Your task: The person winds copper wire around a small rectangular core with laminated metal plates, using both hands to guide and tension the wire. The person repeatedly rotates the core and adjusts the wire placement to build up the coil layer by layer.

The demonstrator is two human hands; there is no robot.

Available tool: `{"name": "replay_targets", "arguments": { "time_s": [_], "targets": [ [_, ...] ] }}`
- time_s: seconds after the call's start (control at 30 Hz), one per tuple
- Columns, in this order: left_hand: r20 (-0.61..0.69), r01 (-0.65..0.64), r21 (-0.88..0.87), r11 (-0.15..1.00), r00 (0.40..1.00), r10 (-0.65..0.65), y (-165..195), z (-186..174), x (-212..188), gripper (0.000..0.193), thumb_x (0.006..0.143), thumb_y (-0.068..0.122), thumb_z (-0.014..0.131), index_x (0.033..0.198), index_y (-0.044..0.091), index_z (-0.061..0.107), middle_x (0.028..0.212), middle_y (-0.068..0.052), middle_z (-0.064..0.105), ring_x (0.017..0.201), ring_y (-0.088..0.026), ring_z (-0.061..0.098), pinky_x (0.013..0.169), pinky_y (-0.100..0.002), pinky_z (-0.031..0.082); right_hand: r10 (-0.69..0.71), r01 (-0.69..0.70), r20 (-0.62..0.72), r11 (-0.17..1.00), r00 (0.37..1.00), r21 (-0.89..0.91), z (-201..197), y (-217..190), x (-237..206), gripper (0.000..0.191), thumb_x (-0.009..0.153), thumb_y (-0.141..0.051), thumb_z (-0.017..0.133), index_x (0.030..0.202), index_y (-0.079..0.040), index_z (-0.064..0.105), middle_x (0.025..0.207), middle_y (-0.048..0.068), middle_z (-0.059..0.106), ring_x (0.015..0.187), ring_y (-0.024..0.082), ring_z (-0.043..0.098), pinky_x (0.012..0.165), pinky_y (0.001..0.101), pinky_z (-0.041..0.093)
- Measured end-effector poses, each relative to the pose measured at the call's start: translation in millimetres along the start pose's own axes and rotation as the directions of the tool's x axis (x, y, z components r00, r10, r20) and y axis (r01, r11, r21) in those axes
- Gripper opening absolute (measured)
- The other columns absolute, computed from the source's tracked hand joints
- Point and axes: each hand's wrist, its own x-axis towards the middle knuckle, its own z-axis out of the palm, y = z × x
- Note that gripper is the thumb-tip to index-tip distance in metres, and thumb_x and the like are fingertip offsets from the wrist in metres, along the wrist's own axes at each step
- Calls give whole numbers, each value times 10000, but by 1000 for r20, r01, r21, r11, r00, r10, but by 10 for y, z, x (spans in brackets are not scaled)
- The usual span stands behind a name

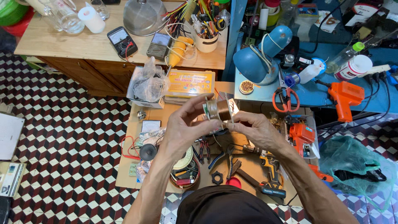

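Setting: a low wooden worktop (248, 166) crowded with tools, standing on a floor (70, 137) tiled in a black, white and red cube pattern.
Spool: a small spool of copper wire (219, 109), shiny and round, held up above the worktop between both hands, seemingly lifted near eye level so the fine wire can be seen.
Left hand (184, 126): fingers grasping the spool's near rim, thumb on top, steadying it.
Right hand (255, 129): fingertips pinched at the spool's right edge, probably on the wire end; too small to tell.
Below the hands: pliers (217, 157) with blue grips, a round tin (186, 172) of small parts, and a cordless drill (271, 174).
Further out: orange-handled scissors (286, 101), an orange heat gun (344, 97), a blue desk lamp (263, 52) and a black multimeter (122, 41).
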Motion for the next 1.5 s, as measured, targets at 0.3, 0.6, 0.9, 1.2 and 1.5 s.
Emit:
{"name": "replay_targets", "arguments": {
  "time_s": [0.3, 0.6, 0.9, 1.2, 1.5],
  "targets": [
    [52, 133, 178, 975, 988, -145, 2, 83, -193, 723, 728, 114, 858, 1412, 108, 624, 1249, -61, 698, 950, -103, 702, 848, -274, 606, -218, 210, -77, 973, 973, -96, -304, -507, 275, 141, 970, -144, 680, 994, -17, 736, 790, -8, 623, 681, 68, 583, 587, 264, 466],
    [-16, -8, 219, 976, 1000, 12, -275, 28, 14, 669, 780, 147, 861, 1390, 38, 608, 1178, -82, 728, 1062, -110, 700, 933, -259, 590, -404, 348, -69, 853, 912, -389, -195, -847, -235, 95, 938, -96, 693, 985, -16, 713, 741, 31, 565, 654, 121, 540, 584, 288, 430],
    [-57, 16, 82, 996, 998, -11, -161, -17, 39, 686, 777, 120, 834, 1412, 59, 583, 1208, -80, 736, 1046, -103, 705, 913, -250, 598, -128, 131, 32, 971, 991, -200, 106, -84, -184, 156, 953, -158, 648, 1020, -29, 707, 823, 43, 654, 759, 116, 592, 689, 300, 487],
    [48, 162, 151, 975, 984, -171, -165, 61, -144, 716, 726, 134, 849, 1399, 81, 609, 1232, -42, 709, 963, -130, 724, 833, -275, 606, -189, 176, -50, 965, 981, -196, -333, -506, 236, 180, 991, -178, 641, 995, -7, 698, 750, 27, 595, 672, 101, 547, 577, 296, 452],
    [-69, 57, 168, 984, 997, -46, -285, 26, 98, 671, 775, 157, 839, 1397, 58, 608, 1147, -84, 743, 1005, -115, 716, 859, -269, 615, -277, 285, 70, 916, 958, -283, -14, -393, -384, 129, 913, -171, 686, 944, -47, 700, 812, 19, 698, 735, 97, 651, 651, 302, 518]
  ]
}}
